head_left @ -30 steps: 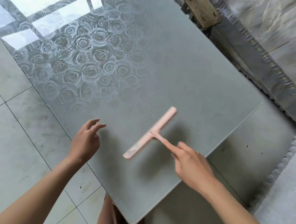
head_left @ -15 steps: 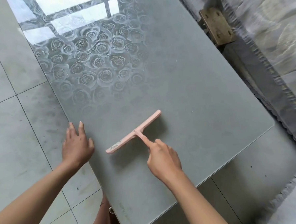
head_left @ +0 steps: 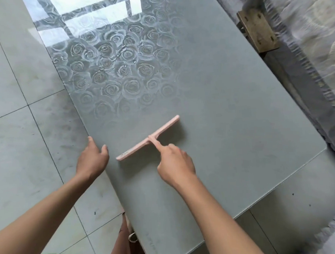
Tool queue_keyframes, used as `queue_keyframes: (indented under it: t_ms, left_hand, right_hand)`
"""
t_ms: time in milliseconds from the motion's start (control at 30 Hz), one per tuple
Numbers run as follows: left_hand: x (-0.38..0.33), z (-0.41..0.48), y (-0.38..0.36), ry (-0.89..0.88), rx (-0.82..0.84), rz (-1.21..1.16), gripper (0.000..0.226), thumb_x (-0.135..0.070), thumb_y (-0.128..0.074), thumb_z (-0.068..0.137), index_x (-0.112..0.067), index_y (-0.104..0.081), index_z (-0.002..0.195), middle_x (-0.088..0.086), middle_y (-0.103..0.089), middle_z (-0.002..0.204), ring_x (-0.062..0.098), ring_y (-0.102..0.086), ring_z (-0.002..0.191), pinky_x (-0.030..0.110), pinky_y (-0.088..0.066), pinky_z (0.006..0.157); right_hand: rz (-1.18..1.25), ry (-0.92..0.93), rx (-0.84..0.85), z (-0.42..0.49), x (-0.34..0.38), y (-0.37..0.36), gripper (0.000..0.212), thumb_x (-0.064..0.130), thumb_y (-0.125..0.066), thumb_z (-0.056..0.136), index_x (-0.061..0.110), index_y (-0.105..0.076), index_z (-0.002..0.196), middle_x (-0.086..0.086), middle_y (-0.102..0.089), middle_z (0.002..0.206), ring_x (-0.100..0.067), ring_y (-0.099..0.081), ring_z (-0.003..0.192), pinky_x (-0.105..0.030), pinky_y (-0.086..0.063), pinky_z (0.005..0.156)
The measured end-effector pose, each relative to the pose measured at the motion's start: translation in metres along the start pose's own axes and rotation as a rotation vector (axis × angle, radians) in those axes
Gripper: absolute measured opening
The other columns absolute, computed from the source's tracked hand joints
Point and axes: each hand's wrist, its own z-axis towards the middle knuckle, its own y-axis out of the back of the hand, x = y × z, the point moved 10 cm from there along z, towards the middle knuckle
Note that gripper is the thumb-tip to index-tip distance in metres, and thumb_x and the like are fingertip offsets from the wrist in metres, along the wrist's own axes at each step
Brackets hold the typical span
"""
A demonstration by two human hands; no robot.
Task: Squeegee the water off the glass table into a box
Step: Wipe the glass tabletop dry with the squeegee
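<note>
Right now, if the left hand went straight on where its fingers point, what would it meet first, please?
Nothing solid, as far as I can tell: the left hand would slide over the glass table toward its rose pattern; the pink squeegee lies aside.

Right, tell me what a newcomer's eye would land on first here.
The pink squeegee stands out, lying at a slant across the middle of the grey glass table, with the right hand on its handle, index finger stretched along it. The left hand rests at the table's left edge beside the squeegee. At the far end, a rose pattern shows in the glass under a bright window reflection.
</note>
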Motion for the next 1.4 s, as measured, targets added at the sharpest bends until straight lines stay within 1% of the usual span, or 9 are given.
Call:
queue_keyframes:
  t_ms: [100, 200, 300, 367, 600, 833, 1000, 1233, 1400]
  left_hand:
    - [0.01, 0.005, 0.002, 0.02, 0.015, -0.061, 0.063, -0.029, -0.04, 0.099, -0.003, -0.014, 0.151, 0.026, -0.043, 0.142, 0.042, -0.042, 0.129, 0.042, -0.034, 0.103]
    - [0.026, 0.014, -0.007, 0.145, 0.069, -0.433, 0.058, -0.028, -0.041, 0.1, 0.001, -0.021, 0.147, 0.021, -0.043, 0.142, 0.037, -0.046, 0.127, 0.047, -0.039, 0.105]
    - [0.031, 0.015, -0.021, 0.326, 0.149, -0.766, 0.041, -0.028, -0.039, 0.101, 0.0, -0.042, 0.131, 0.02, -0.051, 0.129, 0.029, -0.054, 0.105, 0.043, -0.052, 0.083]
    - [0.026, 0.014, -0.024, 0.327, 0.188, -0.802, 0.033, -0.03, -0.036, 0.102, -0.006, -0.051, 0.119, 0.017, -0.056, 0.117, 0.026, -0.053, 0.098, 0.035, -0.05, 0.072]
    - [0.035, 0.026, -0.014, 0.36, 0.236, -0.816, 0.051, -0.05, -0.026, 0.101, -0.008, -0.055, 0.103, 0.012, -0.061, 0.095, 0.026, -0.059, 0.082, 0.04, -0.047, 0.083]
    - [0.043, 0.037, -0.01, 0.393, 0.265, -0.848, 0.055, -0.054, -0.028, 0.099, -0.008, -0.057, 0.093, 0.009, -0.062, 0.089, 0.023, -0.059, 0.08, 0.038, -0.049, 0.08]
    - [0.038, 0.049, 0.001, 0.3, 0.232, -0.772, 0.061, -0.049, -0.025, 0.101, 0.001, -0.056, 0.117, 0.015, -0.058, 0.113, 0.029, -0.057, 0.095, 0.042, -0.047, 0.086]
    - [0.037, 0.077, 0.029, 0.369, 0.165, -0.911, 0.056, -0.045, -0.02, 0.103, -0.005, -0.039, 0.137, 0.022, -0.057, 0.11, 0.03, -0.059, 0.093, 0.033, -0.049, 0.07]
    - [0.033, 0.099, 0.046, 0.355, 0.159, -0.869, 0.055, -0.04, -0.021, 0.104, 0.001, -0.04, 0.136, 0.023, -0.055, 0.114, 0.027, -0.057, 0.089, 0.032, -0.045, 0.068]
  right_hand:
    - [-0.093, 0.051, -0.05, -0.018, -0.006, 0.03, 0.074, 0.012, -0.042, 0.091, 0.05, -0.012, 0.146, -0.003, -0.047, 0.097, -0.032, -0.056, 0.097, -0.033, -0.035, 0.071]
    - [-0.165, 0.042, 0.026, -0.059, -0.042, 0.024, 0.074, 0.01, -0.04, 0.088, 0.051, -0.015, 0.144, 0.002, -0.039, 0.087, -0.031, -0.057, 0.095, -0.032, -0.031, 0.067]
    - [-0.121, -0.042, 0.138, -0.074, -0.044, -0.004, 0.079, 0.007, -0.039, 0.086, 0.051, -0.009, 0.145, 0.003, -0.033, 0.086, -0.031, -0.055, 0.097, -0.033, -0.03, 0.068]
    - [-0.079, -0.046, 0.093, -0.06, -0.024, -0.012, 0.085, 0.005, -0.041, 0.085, 0.05, -0.002, 0.146, 0.002, -0.032, 0.088, -0.031, -0.055, 0.095, -0.033, -0.031, 0.069]
    - [-0.051, 0.031, -0.028, 0.035, 0.044, -0.004, 0.079, 0.005, -0.041, 0.088, 0.042, -0.008, 0.149, -0.008, -0.05, 0.109, -0.033, -0.057, 0.099, -0.036, -0.037, 0.073]
    - [-0.145, 0.043, 0.06, -0.024, 0.006, -0.008, 0.093, 0.002, -0.039, 0.081, 0.054, 0.006, 0.143, 0.003, -0.028, 0.084, -0.028, -0.038, 0.07, -0.035, -0.029, 0.062]
    - [-0.139, -0.004, 0.065, -0.012, 0.023, -0.02, 0.096, 0.001, -0.039, 0.081, 0.051, 0.014, 0.144, 0.004, -0.027, 0.085, -0.029, -0.038, 0.068, -0.035, -0.028, 0.062]
    - [-0.087, 0.107, -0.01, 0.121, 0.134, 0.009, 0.08, 0.004, -0.043, 0.086, 0.038, -0.009, 0.15, -0.01, -0.051, 0.111, -0.034, -0.057, 0.098, -0.035, -0.036, 0.07]
    - [-0.122, 0.076, -0.062, 0.085, 0.112, 0.027, 0.092, 0.003, -0.042, 0.082, 0.048, 0.007, 0.146, 0.002, -0.031, 0.087, -0.029, -0.053, 0.076, -0.035, -0.027, 0.059]
